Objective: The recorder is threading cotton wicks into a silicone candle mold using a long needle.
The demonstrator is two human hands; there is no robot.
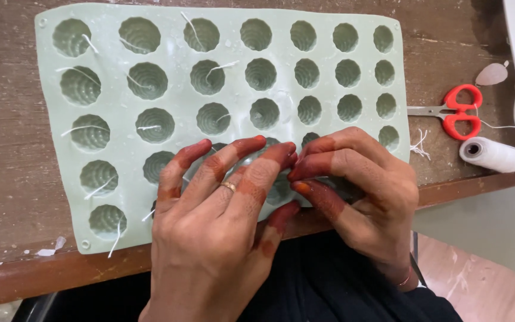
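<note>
At the near edge of the bench, pale green silicone mould, overhanging slightly. Both hands pinching one front-row cavity: left hand and right hand, fingers clenched on the mould. Advisable: steady pressure, mould kept flat. Counted: about thirty visible cavities, roughly a dozen wicks; one pair of red scissors; one thread spool.

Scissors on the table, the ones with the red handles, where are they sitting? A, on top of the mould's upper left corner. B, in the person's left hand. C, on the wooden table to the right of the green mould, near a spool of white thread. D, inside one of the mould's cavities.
C: the scissors lie on the wooden table right of the green mould, just above the spool of white thread.
</note>
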